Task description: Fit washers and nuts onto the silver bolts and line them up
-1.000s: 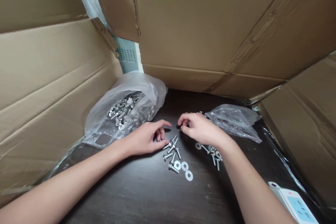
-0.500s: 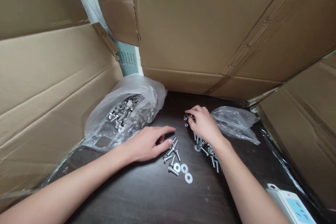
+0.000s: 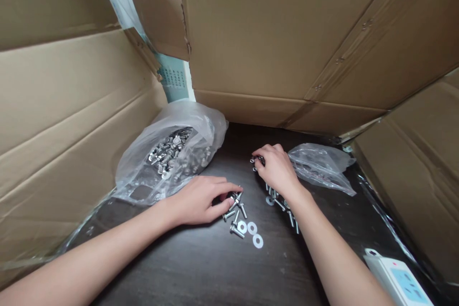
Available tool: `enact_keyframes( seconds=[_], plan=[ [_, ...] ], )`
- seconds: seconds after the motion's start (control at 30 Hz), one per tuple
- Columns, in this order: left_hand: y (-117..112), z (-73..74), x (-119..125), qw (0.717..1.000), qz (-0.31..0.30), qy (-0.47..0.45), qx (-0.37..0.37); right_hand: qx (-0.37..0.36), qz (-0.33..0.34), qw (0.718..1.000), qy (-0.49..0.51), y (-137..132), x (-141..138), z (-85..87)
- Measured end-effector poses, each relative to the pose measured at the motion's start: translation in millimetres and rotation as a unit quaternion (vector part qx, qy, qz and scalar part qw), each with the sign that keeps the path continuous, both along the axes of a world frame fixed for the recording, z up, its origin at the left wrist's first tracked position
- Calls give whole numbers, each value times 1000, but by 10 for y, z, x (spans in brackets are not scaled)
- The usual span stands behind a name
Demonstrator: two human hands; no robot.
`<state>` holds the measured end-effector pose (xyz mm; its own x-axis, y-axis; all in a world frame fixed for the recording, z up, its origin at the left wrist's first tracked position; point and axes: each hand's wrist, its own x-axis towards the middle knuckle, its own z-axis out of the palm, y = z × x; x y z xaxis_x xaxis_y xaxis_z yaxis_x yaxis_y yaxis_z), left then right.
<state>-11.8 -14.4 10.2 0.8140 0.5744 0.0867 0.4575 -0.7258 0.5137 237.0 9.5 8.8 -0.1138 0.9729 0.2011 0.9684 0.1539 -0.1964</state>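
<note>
My left hand rests on the dark table, its thumb and index finger curled round a bolt at the edge of a small pile of bolts. Just below that pile lie flat washers. My right hand reaches over a few small nuts, thumb and index finger bent closely about one of them. Beneath my right wrist are more bolts and a washer, partly covered by the forearm. The remaining fingers of both hands are mostly hidden.
An open plastic bag full of bolts lies at the back left. A flatter clear plastic bag is right of my right hand. Cardboard walls enclose the table. A white power strip sits at the lower right.
My left index finger has bent down onto the bolts, and the thumb has moved slightly left. My right fingers have drawn in around the nuts.
</note>
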Motion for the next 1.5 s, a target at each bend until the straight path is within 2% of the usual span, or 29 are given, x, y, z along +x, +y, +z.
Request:
enact_keyframes(
  seconds=[0.37, 0.67, 1.13, 1.5],
  plan=[
    [-55, 77, 61, 998, 44, -10, -35, 9, -45, 995, 84, 67, 52, -127],
    [-65, 6, 96, 996, 83, -14, -37, -40, -76, 991, 100, 61, 9, -68],
    [-54, 22, 137, 990, 119, -31, -71, -6, -31, 993, 113, 29, -6, -38],
    [-46, -30, 89, 986, 106, -99, -84, 16, -3, 987, 158, 61, 83, 9]
  ],
)
